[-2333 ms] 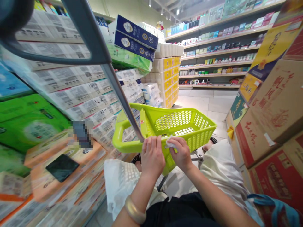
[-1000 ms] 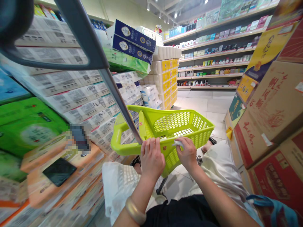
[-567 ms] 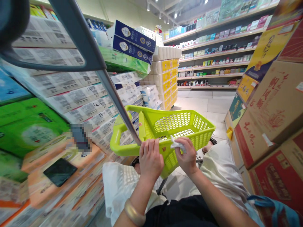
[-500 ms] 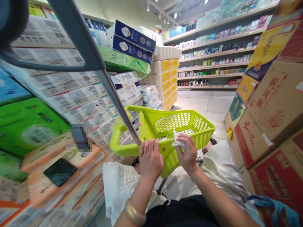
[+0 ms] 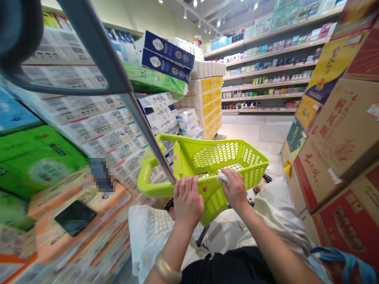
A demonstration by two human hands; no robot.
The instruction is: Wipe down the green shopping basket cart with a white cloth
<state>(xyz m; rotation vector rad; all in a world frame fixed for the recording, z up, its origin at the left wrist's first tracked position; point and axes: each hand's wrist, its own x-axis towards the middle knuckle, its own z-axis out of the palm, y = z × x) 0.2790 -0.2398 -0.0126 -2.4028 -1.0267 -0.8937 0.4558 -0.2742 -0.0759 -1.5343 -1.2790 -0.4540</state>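
Observation:
A lime-green shopping basket (image 5: pixel 219 148) with slotted walls and wheels stands between my knees, its looped end towards the left. My left hand (image 5: pixel 188 201) is closed over the basket's near rim, beside the foot of a grey pull handle (image 5: pixel 148 136) that slants up to the left. In my right hand (image 5: pixel 236 190) is a crumpled white tissue (image 5: pixel 222 177), pressed against the same rim further right. The fingers of that hand cover most of the tissue. Through the slots the basket floor shows, with nothing lying on it.
At left, orange packs (image 5: pixel 59 240) carry a dark phone (image 5: pixel 75 217); a blurred-out object lies behind it. Stacked tissue packs (image 5: pixel 166 63) rise beyond the basket. Cardboard cartons (image 5: pixel 349 114) line the right side. Shelves of boxed goods (image 5: pixel 266 75) run along the back.
My right hand has moved slightly left and down, bringing the tissue onto the basket rim. The tissue shows less now. My left hand keeps its hold on the rim.

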